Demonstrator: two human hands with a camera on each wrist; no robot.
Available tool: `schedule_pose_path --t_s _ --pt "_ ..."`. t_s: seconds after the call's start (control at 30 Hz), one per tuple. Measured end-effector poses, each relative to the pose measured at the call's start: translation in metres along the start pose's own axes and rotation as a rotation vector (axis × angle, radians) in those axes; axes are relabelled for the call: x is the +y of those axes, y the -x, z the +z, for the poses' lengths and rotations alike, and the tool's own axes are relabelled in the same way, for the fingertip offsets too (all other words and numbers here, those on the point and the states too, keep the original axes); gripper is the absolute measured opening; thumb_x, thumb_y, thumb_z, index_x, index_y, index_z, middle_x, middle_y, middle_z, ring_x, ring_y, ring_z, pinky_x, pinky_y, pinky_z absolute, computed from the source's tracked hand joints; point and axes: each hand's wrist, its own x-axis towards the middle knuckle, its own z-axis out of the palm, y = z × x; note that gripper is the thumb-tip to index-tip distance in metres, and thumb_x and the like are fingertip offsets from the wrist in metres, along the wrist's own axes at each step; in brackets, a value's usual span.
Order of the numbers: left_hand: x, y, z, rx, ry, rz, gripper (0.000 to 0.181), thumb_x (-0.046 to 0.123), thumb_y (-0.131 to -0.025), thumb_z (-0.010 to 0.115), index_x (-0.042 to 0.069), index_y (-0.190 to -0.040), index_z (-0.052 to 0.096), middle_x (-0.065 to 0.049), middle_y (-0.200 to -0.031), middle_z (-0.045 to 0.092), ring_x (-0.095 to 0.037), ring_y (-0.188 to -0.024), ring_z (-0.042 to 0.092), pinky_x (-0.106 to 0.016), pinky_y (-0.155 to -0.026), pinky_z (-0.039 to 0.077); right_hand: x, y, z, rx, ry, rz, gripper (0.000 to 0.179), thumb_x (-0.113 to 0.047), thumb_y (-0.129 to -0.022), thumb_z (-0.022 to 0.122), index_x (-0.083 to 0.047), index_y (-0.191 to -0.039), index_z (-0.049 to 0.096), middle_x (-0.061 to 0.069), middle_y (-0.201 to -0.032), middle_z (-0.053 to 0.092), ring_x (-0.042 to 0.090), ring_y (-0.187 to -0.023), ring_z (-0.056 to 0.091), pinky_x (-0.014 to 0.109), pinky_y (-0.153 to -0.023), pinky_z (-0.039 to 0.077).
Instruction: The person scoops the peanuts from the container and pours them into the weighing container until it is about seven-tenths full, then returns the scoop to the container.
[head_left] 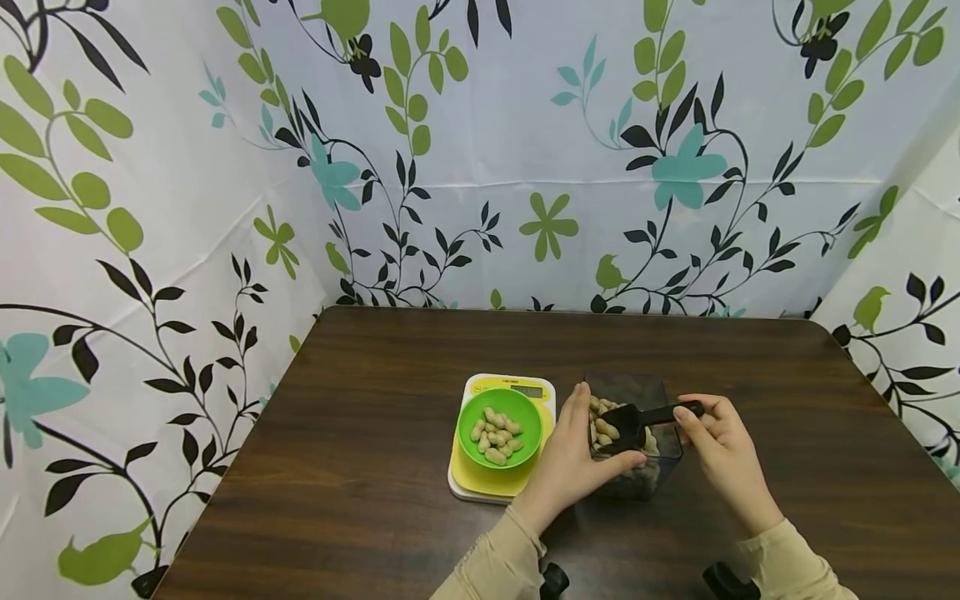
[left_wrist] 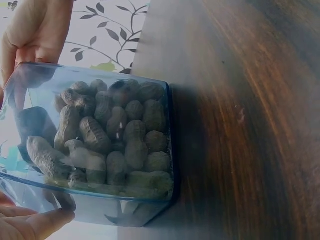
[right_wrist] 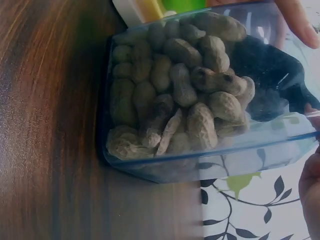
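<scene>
A clear, dark-tinted plastic box (head_left: pixel 637 479) stands on the table, filled well up with unshelled peanuts (left_wrist: pixel 117 130). My left hand (head_left: pixel 570 458) grips it at the left, the thumb across the near rim and the fingers along the left side. My right hand (head_left: pixel 723 450) pinches the handle of a black scoop (head_left: pixel 632 423) over the right rim. The scoop's head lies inside the box, among the upper peanuts. Through the box wall in the right wrist view, the dark scoop (right_wrist: pixel 270 70) shows above the nuts.
Just left of the box is a yellow and white kitchen scale (head_left: pixel 467 479). It bears a green bowl (head_left: pixel 462 429) with a small heap of peanuts (head_left: pixel 495 437). The brown wooden table (head_left: pixel 337 433) meets a leaf-patterned curtain (head_left: pixel 480 250) at its back edge.
</scene>
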Motion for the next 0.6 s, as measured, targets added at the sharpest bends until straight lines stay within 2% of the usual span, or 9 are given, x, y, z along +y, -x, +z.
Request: schedule_pose_path --t_s 0.1,0.2,0.47,0.53,0.6 --pt "0.0 -0.0004 0.0002 -0.004 0.0 -0.003 0.103 0.063 -0.077 0.062 0.022 -0.152 0.004 -0.001 -0.158 0.011 -0.025 -0.14 0.03 -0.046 -0.105 0.039 0.0037 0.0 0.0013 0.0 -0.066 0.013 0.017 -0.011 -0.098 0.046 -0.01 -0.115 0.044 -0.016 -0.069 0.058 0.005 -0.063 0.046 0.02 -0.06 0.038" --pt "0.0 -0.0004 0.0005 -0.008 0.0 -0.01 0.103 0.063 -0.077 0.062 0.022 -0.152 0.004 -0.001 -0.158 0.011 -0.025 -0.14 0.031 -0.046 -0.105 0.039 0.006 0.0011 0.0021 -0.003 -0.084 0.006 0.017 -0.01 -0.098 0.046 -0.014 -0.114 0.045 -0.014 -0.066 0.054 0.008 -0.062 0.043 0.023 -0.059 0.036" --pt "0.0003 -0.0003 0.0009 -0.006 0.007 -0.019 0.104 0.063 -0.076 0.063 0.023 -0.152 0.004 -0.001 -0.158 0.011 -0.024 -0.141 0.028 -0.046 -0.107 0.037 0.0071 0.0049 0.0011 -0.014 0.004 -0.085 0.02 -0.005 -0.097 0.046 -0.002 -0.117 0.045 -0.008 -0.066 0.047 0.007 -0.056 0.038 0.027 -0.054 0.033" --pt "0.0004 -0.0002 0.0007 -0.008 0.013 -0.021 0.104 0.064 -0.076 0.063 0.025 -0.151 0.003 0.0 -0.158 0.011 -0.024 -0.141 0.028 -0.047 -0.107 0.037 0.0071 0.0058 0.0003 -0.001 0.035 -0.12 0.022 -0.003 -0.096 0.047 0.001 -0.118 0.045 -0.007 -0.066 0.047 0.004 -0.054 0.036 0.027 -0.052 0.031" --pt "0.0005 -0.0004 0.0007 -0.011 0.014 -0.018 0.103 0.064 -0.076 0.063 0.026 -0.151 0.002 0.0 -0.158 0.01 -0.024 -0.142 0.027 -0.047 -0.107 0.036 0.0068 0.0067 0.0002 0.023 0.046 -0.151 0.023 0.0 -0.095 0.047 0.003 -0.118 0.045 -0.008 -0.066 0.049 0.003 -0.056 0.039 0.025 -0.053 0.032"
